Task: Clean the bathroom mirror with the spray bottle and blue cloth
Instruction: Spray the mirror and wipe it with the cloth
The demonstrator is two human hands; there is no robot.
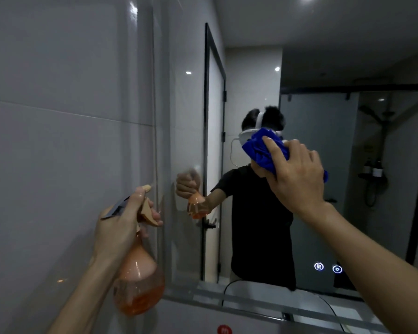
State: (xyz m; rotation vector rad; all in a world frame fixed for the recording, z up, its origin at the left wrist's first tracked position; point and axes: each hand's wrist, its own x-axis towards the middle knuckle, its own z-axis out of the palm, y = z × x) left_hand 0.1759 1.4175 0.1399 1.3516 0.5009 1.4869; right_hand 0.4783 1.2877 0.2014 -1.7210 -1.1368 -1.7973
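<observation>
The bathroom mirror fills the wall ahead, its left edge near the grey tiles. My left hand grips the neck and trigger of an orange spray bottle, nozzle pointing toward the mirror's left edge. The bottle holds some orange liquid at the bottom. My right hand presses a bunched blue cloth flat against the glass at mid height, fingers spread over it. The reflection shows a person in a black shirt with both arms raised.
Grey wall tiles lie to the left of the mirror. Two lit touch buttons glow on the lower right of the glass. The white basin rim runs below. A door and a shower appear only as reflections.
</observation>
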